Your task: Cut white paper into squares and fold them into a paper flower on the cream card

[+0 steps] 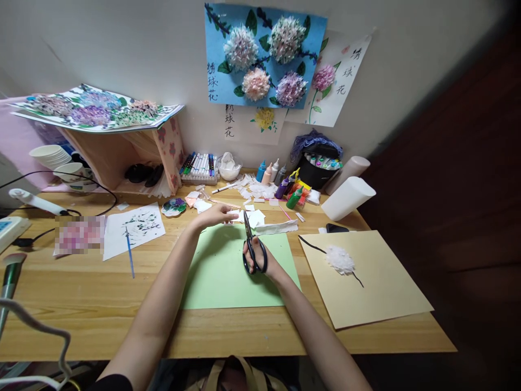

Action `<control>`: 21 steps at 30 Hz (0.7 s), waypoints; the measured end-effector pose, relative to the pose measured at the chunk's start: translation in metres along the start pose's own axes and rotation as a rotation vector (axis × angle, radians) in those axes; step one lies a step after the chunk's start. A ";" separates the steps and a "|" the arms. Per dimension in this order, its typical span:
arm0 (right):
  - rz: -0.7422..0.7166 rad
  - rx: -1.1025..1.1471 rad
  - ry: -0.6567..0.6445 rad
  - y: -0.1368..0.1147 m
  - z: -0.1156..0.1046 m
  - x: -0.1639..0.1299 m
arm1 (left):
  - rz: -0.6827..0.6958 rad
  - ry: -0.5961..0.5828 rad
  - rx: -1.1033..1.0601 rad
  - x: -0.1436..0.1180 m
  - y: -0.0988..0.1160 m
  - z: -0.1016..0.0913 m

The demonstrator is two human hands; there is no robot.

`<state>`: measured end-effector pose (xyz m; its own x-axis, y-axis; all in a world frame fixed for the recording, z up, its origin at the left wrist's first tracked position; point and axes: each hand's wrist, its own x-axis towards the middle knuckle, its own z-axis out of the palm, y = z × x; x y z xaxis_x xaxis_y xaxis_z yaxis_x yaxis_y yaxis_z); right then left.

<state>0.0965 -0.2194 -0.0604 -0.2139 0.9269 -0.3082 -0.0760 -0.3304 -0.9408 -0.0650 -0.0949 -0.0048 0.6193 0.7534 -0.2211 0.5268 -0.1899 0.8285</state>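
Observation:
Black-handled scissors [247, 231] are in my right hand [257, 255], its fingers through the loops. Their blades point away from me and look nearly closed. My left hand [215, 216] is just left of the blade tips, with thumb and fingers pinching a small piece of white paper [233, 215]; part of it is hidden by the fingers. Both hands are over the far part of a light green sheet [228, 290]. More cut white paper [255, 219] lies beyond its edge, beside a crumpled white strip [277, 227].
At right, a tan sheet [366, 304] bears a white paper flower [340, 259]. Paint bottles [293, 197], a marker set [200, 167] and a white bowl [230, 170] stand at the back. A painted sheet [114, 239] with a blue brush [129, 253] lies left, near a paint palette [173, 207].

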 end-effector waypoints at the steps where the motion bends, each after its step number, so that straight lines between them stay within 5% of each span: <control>1: 0.033 0.044 -0.038 -0.003 -0.001 0.000 | -0.049 0.068 0.081 0.001 -0.004 0.000; 4: 0.018 0.155 -0.075 -0.014 -0.012 -0.001 | -0.166 0.345 0.289 0.007 -0.007 0.005; 7: -0.157 0.225 0.025 -0.027 -0.030 -0.007 | -0.086 0.651 0.463 0.017 0.006 0.027; 11: -0.371 0.237 0.226 -0.045 -0.055 -0.019 | 0.201 0.400 0.531 0.042 0.035 0.076; 15: -0.479 0.254 0.334 -0.052 -0.075 -0.026 | 0.254 0.230 0.554 0.073 0.051 0.116; 18: -0.509 0.280 0.350 -0.049 -0.085 -0.024 | 0.245 0.231 0.513 0.083 0.055 0.117; 21: -0.487 0.248 0.304 -0.043 -0.087 -0.019 | 0.227 0.274 0.431 0.072 0.056 0.092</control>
<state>0.1889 -0.2074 -0.0268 0.1860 0.9787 0.0868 -0.3271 0.1450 -0.9338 0.0627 -0.1089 -0.0212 0.6011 0.7888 0.1281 0.6236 -0.5633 0.5421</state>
